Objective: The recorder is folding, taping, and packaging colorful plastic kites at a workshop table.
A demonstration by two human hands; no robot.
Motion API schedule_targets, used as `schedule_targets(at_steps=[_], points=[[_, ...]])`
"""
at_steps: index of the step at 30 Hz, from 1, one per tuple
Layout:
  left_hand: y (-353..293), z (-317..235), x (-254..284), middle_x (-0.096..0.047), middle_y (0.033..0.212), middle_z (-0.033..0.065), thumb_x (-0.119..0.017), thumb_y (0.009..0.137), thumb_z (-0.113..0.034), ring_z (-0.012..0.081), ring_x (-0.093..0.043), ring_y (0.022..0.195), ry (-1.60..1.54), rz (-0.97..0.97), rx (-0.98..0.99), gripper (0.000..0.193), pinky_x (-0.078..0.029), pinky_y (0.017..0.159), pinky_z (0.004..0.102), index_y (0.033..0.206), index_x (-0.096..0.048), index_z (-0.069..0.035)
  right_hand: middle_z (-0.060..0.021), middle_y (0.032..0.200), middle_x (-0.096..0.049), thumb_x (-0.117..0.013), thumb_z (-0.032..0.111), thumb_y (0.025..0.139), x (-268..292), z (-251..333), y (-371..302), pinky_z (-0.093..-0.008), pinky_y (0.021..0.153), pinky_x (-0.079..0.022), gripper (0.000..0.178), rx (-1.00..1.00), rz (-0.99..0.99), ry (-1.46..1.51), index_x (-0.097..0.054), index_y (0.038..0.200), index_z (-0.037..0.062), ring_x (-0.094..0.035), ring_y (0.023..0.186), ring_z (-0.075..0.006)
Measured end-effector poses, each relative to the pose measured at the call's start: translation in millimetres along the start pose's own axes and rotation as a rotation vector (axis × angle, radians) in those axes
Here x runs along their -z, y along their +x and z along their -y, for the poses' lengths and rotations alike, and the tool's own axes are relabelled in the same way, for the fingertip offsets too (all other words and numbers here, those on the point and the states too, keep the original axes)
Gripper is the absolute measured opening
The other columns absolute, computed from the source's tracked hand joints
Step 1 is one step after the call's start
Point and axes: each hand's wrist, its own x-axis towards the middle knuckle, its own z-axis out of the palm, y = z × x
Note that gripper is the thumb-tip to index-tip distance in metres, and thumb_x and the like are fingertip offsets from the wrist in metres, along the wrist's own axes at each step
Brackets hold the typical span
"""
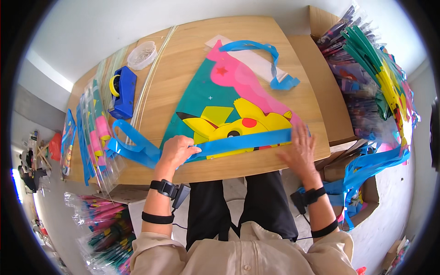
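Note:
A kite sail (197, 98) in green, pink and yellow, printed with a cartoon figure, lies folded into a triangle on the wooden table. Along its near edge stretches a blue strip (247, 142). My left hand (176, 153) is closed at the strip's left part, thumb and fingers pinched on it. At the right end, my right hand (299, 149) is slightly blurred, palm down with fingers apart, beside the kite's right corner. Loose loops of blue ribbon trail left of my left hand. Another blue ribbon (275, 57) curls from the kite's far tip.
On the table (183, 46) stand a blue tape dispenser (123, 91) and a clear plastic tub (142, 55), with thin rods (153, 68) beside them. Bagged kites (94, 128) lie at the left edge. A cardboard box (327, 87) and piled kites (380, 78) are on the right.

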Motion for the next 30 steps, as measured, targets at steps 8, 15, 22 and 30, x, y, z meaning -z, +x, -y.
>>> schedule_targets(at_steps=[8,15,22,30], points=[[2,3,-4,-0.056,0.061,0.0167,-0.076,0.075,-0.037,0.0379,-0.058,0.062,0.018,-0.045,-0.069,0.041,-0.043,0.057,0.0472,0.062,-0.058,-0.004,-0.0187,0.154,-0.030,-0.069,0.046,0.081,-11,165,9,-0.0518,0.118,-0.015,0.084,0.454,0.026,0.346,-0.036,0.145,0.0016,-0.024,0.145,-0.0323],[-1,10,3,-0.059,0.066,0.0191,-0.080,0.069,-0.035,0.0397,-0.059,0.067,-0.046,0.064,-0.015,0.040,-0.045,0.059,0.0468,0.065,-0.059,-0.001,-0.0217,0.153,-0.028,-0.065,0.052,0.083,-24,179,-2,-0.0565,0.116,-0.012,0.082,0.394,0.040,0.348,-0.037,0.147,0.0097,-0.024,0.144,-0.0369],[-24,77,39,-0.067,0.083,0.0191,-0.084,0.058,-0.029,0.0356,-0.066,0.079,-0.051,0.401,0.213,0.040,-0.051,0.068,0.0427,0.083,-0.068,-0.001,-0.0239,0.153,-0.026,-0.064,0.055,0.083,-22,177,-1,-0.0568,0.116,-0.011,0.083,0.386,0.032,0.352,-0.037,0.147,0.0103,-0.022,0.144,-0.0390],[-40,47,107,-0.069,0.082,0.0066,-0.079,0.063,-0.016,0.0199,-0.067,0.079,-0.095,0.245,0.291,0.028,-0.052,0.067,0.0329,0.088,-0.071,-0.006,-0.0239,0.152,-0.030,-0.064,0.054,0.083,-26,177,-1,-0.0571,0.117,-0.011,0.081,0.378,-0.006,0.395,-0.039,0.145,0.0096,-0.022,0.145,-0.0386]])
